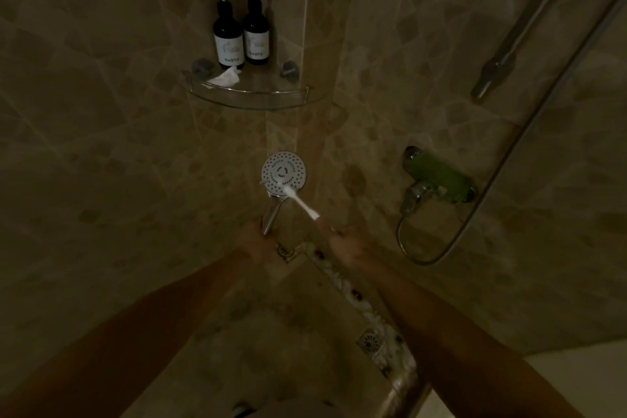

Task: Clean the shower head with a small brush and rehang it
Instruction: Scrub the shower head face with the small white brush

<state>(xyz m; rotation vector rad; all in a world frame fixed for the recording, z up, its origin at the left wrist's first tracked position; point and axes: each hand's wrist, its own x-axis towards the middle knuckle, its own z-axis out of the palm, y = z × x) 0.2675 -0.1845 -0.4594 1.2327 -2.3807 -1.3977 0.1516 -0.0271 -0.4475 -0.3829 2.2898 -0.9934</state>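
Observation:
A round chrome shower head (282, 171) with a dotted white face points toward me in the middle of the head view. My left hand (258, 239) grips its chrome handle from below. My right hand (346, 244) holds a small white brush (302, 203) by its lower end. The bristle end of the brush rests on the lower edge of the shower head's face. The metal hose (475, 210) loops from the tap on the right and runs up out of view. The light is dim.
A wall tap (437, 183) with a green cover sits on the right wall. Above it runs the slide rail (529, 20). A glass corner shelf (247, 92) carries two dark pump bottles (229, 34) and a white cloth (225, 78). A floor drain (370, 341) lies below.

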